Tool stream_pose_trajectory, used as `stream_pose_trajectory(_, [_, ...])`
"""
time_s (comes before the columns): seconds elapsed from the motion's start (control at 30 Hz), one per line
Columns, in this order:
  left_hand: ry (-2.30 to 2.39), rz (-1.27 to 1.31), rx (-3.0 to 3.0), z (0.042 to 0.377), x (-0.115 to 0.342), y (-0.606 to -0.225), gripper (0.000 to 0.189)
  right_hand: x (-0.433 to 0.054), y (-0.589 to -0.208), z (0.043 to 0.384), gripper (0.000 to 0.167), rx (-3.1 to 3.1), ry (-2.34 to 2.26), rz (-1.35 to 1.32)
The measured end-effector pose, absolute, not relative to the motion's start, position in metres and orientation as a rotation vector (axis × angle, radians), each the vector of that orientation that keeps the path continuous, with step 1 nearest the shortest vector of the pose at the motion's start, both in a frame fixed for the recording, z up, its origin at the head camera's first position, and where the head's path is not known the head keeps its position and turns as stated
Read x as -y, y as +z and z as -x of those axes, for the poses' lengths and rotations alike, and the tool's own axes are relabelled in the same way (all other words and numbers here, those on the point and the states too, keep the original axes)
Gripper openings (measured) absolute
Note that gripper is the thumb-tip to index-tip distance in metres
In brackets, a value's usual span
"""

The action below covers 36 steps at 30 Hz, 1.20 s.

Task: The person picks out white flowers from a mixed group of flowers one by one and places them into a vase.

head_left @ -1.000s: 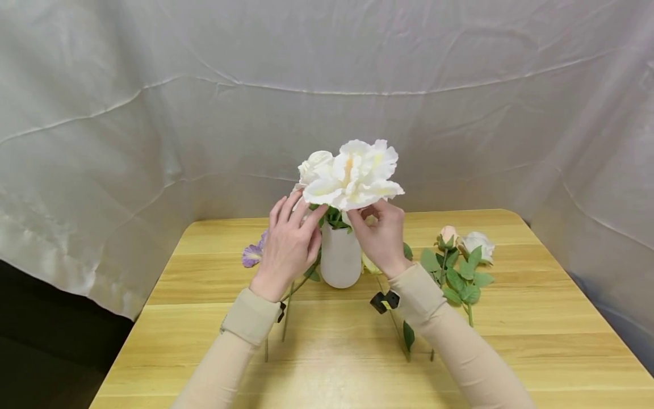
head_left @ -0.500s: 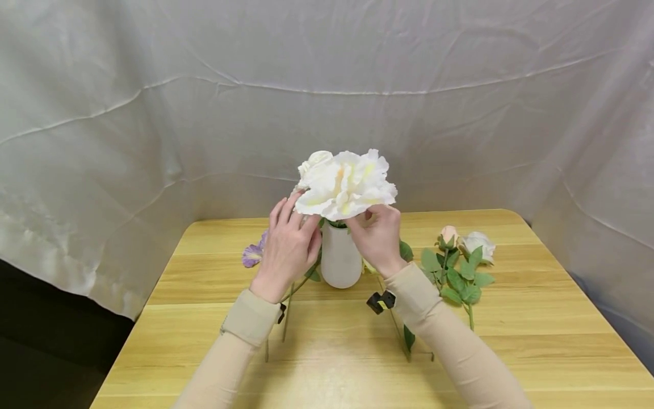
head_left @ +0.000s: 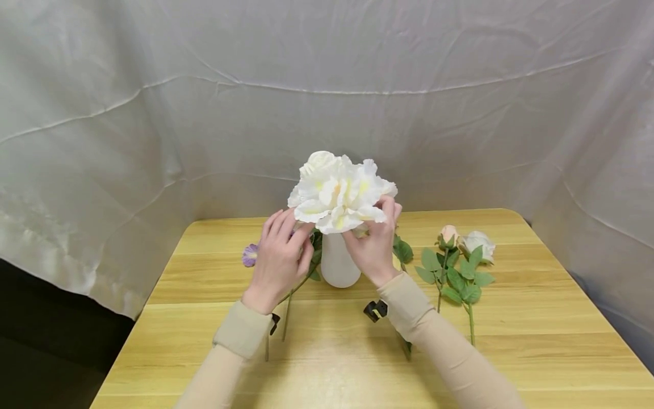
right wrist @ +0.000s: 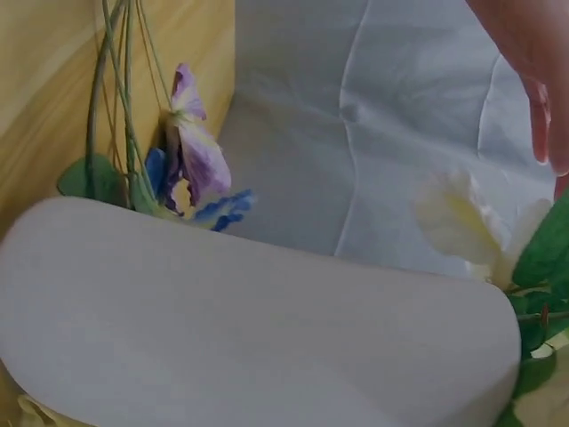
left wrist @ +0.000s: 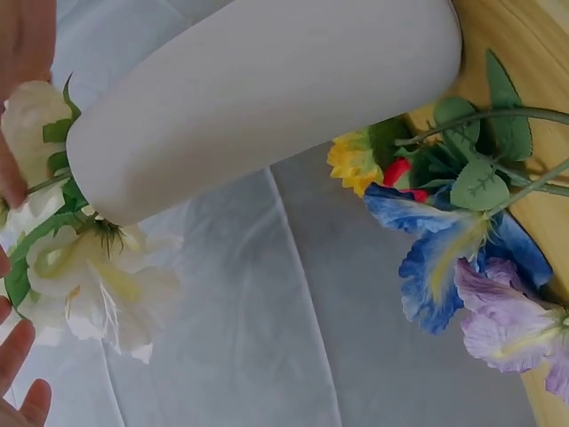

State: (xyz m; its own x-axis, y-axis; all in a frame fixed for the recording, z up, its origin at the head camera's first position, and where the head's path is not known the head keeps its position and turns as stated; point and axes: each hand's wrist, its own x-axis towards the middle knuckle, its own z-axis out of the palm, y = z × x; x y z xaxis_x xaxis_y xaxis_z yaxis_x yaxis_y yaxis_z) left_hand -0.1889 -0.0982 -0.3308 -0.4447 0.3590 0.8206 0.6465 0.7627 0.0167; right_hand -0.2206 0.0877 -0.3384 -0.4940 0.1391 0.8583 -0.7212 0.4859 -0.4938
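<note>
A white vase [head_left: 340,264] stands upright on the table with white blooms at its mouth. The front bloom is a large ruffled white iris [head_left: 337,199] with yellow marks. My right hand [head_left: 375,245] holds this iris from the right, thumb below the petals and index finger at their edge; other fingertips are hidden. My left hand [head_left: 281,253] is at the left of the blooms, fingers loosely bent, and the left wrist view shows its fingertips [left wrist: 18,351] apart, gripping nothing. A white rose [head_left: 319,161] sits behind the iris. Green leaves show at the vase mouth [left wrist: 76,173].
Left of the vase lie a purple iris [left wrist: 507,320], a blue iris [left wrist: 431,253] and a yellow flower [left wrist: 356,162]. A pink rosebud [head_left: 448,236] and a pale rose [head_left: 478,246] with leafy stems lie at right. Grey cloth [head_left: 357,125] hangs behind the wooden table [head_left: 536,318].
The white iris has come down and left, nearer the vase mouth. My right hand has moved slightly left, its index finger now raised beside the petals. My left hand has drawn down a little.
</note>
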Motion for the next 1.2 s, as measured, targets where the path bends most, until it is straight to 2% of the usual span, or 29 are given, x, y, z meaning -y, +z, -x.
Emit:
stream_pose_trajectory(0.23, [-0.448, 0.734, 2.110, 0.187, 0.103, -0.332, 0.019, -0.086, -0.349, 0.220, 0.030, 1.797, 1.159, -0.454])
stream_pose_trajectory(0.57, [-0.466, 0.732, 2.121, 0.185, 0.105, -0.336, 0.021, -0.084, -0.361, 0.221, 0.038, 1.806, 1.166, -0.437])
stream_pose_trajectory(0.9, [-0.421, 0.728, 2.131, 0.183, 0.109, -0.346, 0.030, -0.092, -0.369, 0.212, 0.024, 1.783, 1.189, -0.495])
stream_pose_trajectory(1.1, [-0.405, 0.733, 2.152, 0.180, 0.112, -0.350, 0.032, -0.097, -0.374, 0.206, 0.004, 1.714, 1.227, -0.504])
stream_pose_trajectory(1.2, [-0.397, 0.741, 2.158, 0.179, 0.113, -0.352, 0.032, -0.101, -0.377, 0.204, 0.005, 1.683, 1.246, -0.515])
